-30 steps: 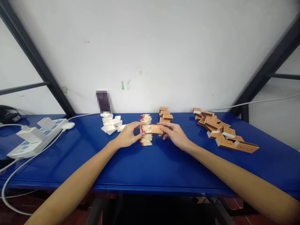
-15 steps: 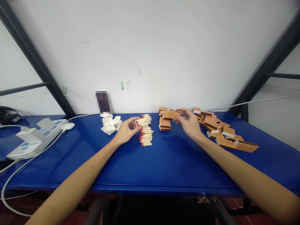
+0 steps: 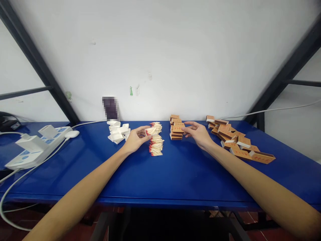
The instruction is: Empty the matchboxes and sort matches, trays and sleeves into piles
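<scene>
Both bare forearms reach in from the near edge over a blue tabletop (image 3: pixel 160 180). At the near left, a white cable (image 3: pixel 5 195) loops over the front edge, and beyond it a white power strip (image 3: pixel 27 161) lies slantwise with white chargers (image 3: pixel 32 146) plugged in.

A heap of loose red-tipped matches (image 3: pixel 156 147) lies mid-table, heads to the left. The left hand (image 3: pixel 133 141) is at its left side, its grip closed on a white matchbox tray (image 3: pixel 147 129), thumb in front and fingers behind; the tray holds matches and is tilted over the heap.

To the right, the right hand (image 3: pixel 200 134) has its thumb at the right end of an orange matchbox (image 3: pixel 178 129), which sits on a stack of matchboxes (image 3: pixel 176 137). Whether this grip is holding the box or only touching it, I cannot tell. Well to the right of that hand, more matchboxes (image 3: pixel 240 153) lie in an untidy pile running back toward the wall.

Farther back on the left are heaped white trays (image 3: pixel 119 133), and behind them stands a dark, pixelated object (image 3: pixel 110 108) near the pale wall (image 3: pixel 175 60).
</scene>
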The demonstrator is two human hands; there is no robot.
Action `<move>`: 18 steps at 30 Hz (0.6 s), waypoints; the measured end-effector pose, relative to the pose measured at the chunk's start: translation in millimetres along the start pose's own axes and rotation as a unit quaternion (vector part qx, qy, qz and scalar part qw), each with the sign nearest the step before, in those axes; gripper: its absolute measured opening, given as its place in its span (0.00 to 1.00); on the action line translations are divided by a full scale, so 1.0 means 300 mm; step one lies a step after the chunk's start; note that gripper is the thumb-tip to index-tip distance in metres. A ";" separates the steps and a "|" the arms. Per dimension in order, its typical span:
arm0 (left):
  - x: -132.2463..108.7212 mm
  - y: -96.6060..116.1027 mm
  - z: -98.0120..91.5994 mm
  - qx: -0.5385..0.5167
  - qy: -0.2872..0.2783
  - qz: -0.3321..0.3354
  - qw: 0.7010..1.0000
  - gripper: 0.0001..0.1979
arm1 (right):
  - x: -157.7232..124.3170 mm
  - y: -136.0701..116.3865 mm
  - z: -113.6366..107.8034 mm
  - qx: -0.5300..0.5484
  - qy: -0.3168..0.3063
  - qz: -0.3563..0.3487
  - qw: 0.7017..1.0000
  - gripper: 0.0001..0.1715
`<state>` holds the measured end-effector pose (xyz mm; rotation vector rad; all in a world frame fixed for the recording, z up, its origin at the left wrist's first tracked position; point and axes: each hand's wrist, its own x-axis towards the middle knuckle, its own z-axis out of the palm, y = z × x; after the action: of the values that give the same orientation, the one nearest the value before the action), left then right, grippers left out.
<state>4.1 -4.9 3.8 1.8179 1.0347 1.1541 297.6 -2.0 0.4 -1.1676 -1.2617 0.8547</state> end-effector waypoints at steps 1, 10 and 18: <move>-0.001 -0.001 0.003 -0.005 -0.003 -0.003 1.000 0.30 | 0.002 0.001 0.000 -0.009 0.003 -0.002 1.000 0.33; 0.013 -0.035 0.002 -0.003 0.017 -0.005 1.000 0.23 | -0.018 -0.025 0.004 -0.114 0.054 -0.119 0.985 0.18; 0.007 -0.027 0.008 0.056 0.009 0.038 0.998 0.20 | -0.113 -0.043 0.067 -0.199 -0.049 -0.276 0.939 0.12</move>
<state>5.0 -0.1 -3.3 1.9525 1.0677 1.1792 271.1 -33.8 2.7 -0.9988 -1.7872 0.2442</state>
